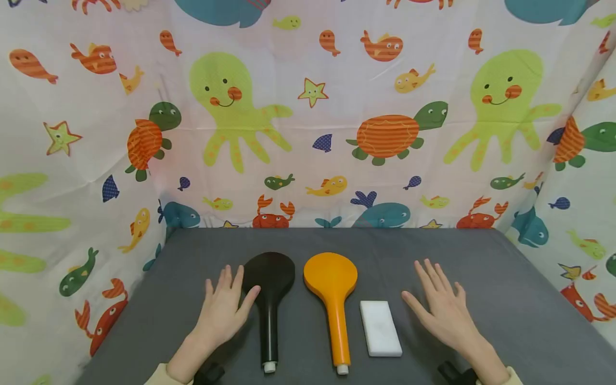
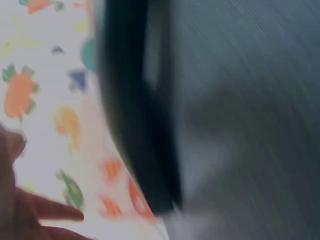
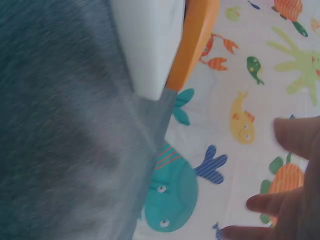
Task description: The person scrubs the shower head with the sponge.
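A black shower head [image 1: 269, 272] lies on the grey table, its round end away from me and its white-tipped handle towards me. My left hand [image 1: 222, 307] is just left of it, fingers spread and holding nothing. In the head view the thumb and fingertips come close to the black head; I cannot tell whether they touch. To its right lies an orange shower head [image 1: 330, 275], placed the same way. A white rectangular block [image 1: 380, 328], perhaps a sponge, lies beside the orange handle. My right hand [image 1: 444, 313], fingers straight and spread, is right of the block and holds nothing.
The grey table [image 1: 380, 251] runs back to a white curtain [image 1: 308, 69] printed with sea animals, which also hangs at both sides. Dark straps [image 1: 454, 372] sit at my wrists. In the left wrist view the black shower head [image 2: 132, 100] looks blurred.
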Tool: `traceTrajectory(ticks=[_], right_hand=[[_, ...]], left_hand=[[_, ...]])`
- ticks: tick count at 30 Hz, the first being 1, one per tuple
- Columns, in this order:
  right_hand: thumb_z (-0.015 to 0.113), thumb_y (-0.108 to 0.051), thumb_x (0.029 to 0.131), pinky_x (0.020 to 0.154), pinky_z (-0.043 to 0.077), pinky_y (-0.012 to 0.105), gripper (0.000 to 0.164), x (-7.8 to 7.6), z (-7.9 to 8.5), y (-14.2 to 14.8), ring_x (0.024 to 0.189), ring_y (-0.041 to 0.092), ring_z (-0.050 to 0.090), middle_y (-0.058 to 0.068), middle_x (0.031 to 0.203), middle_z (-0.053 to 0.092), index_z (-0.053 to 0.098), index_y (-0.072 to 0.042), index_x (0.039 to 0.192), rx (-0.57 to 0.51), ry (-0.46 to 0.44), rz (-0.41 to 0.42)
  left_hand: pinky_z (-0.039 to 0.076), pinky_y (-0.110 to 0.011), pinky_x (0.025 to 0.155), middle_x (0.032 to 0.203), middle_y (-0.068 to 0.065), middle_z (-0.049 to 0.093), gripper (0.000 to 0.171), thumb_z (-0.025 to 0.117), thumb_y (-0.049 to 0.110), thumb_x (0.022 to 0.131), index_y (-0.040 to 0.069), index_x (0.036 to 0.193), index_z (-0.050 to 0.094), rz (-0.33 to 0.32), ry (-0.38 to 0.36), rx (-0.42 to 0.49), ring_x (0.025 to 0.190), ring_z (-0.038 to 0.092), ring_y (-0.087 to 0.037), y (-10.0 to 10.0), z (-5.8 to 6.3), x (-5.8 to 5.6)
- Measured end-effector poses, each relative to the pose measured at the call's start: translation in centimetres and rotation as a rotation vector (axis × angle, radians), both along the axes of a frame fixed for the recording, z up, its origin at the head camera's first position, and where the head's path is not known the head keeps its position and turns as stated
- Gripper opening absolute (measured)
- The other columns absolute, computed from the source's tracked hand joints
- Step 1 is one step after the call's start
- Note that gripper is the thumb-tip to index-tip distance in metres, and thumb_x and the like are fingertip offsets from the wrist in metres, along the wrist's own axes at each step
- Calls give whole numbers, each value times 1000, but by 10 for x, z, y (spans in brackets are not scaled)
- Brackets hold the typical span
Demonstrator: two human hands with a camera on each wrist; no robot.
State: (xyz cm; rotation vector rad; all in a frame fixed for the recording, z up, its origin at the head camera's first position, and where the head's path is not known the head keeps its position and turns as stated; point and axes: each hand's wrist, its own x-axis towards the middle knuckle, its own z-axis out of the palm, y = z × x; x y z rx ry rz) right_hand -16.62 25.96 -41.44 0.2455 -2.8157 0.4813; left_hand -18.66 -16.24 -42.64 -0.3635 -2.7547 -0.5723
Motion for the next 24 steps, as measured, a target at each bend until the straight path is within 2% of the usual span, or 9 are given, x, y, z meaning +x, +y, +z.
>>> traceTrajectory(ticks=[3,5,8,10,12,15,19,22,24], right_hand=[[54,-48,90,88,22,69,74,2,5,-9,128,45,30,27,140,35,32,-1,142,18,6,3],[54,-46,90,84,32,66,71,2,8,-17,119,45,42,27,133,44,36,2,139,28,-3,7],[55,-45,90,76,44,57,66,0,9,-31,103,40,55,25,122,53,43,4,133,48,-50,9],[56,-45,90,70,49,50,64,-1,7,-41,94,37,58,24,115,56,46,6,129,76,-92,8],[57,-47,88,61,50,43,65,-1,4,-52,83,33,59,22,108,57,48,6,125,123,-137,3],[59,-52,84,52,48,38,68,0,-3,-65,70,27,56,19,96,54,50,6,118,180,-191,-7],[62,-57,79,46,44,36,70,2,-12,-73,59,23,48,15,82,46,52,6,107,196,-234,-30],[65,-57,76,46,42,36,69,4,-17,-76,56,22,45,13,78,42,50,6,100,172,-257,-37],[67,-56,76,46,42,35,68,5,-20,-77,54,21,44,13,77,41,50,6,97,148,-270,-36]], left_hand=[[46,-51,86,122,-23,56,56,46,42,96,-3,129,50,-90,20,157,107,57,-33,26,9,5],[52,-39,75,110,-14,63,46,49,37,96,0,121,56,-183,-27,276,94,62,-24,47,13,7],[52,-29,69,97,-7,63,39,50,32,96,-2,115,56,-307,-179,408,84,62,-17,76,14,7],[51,-26,65,92,-6,62,43,50,31,96,-7,117,51,-347,-300,470,79,61,-16,93,11,6],[50,-26,61,90,-8,62,52,52,33,95,-12,121,44,-342,-392,503,73,61,-16,106,6,7],[47,-27,53,85,-10,60,62,56,35,93,-17,121,38,-311,-475,542,59,57,-16,121,-2,11],[39,-24,45,72,-8,52,58,65,36,86,-14,105,45,-260,-485,537,48,48,-15,136,-10,16],[34,-22,44,65,-5,44,51,70,36,81,-7,94,47,-215,-461,523,48,42,-13,145,-17,17],[33,-21,43,63,-4,43,48,73,34,79,-5,92,47,-188,-456,537,47,42,-12,149,-21,16]])
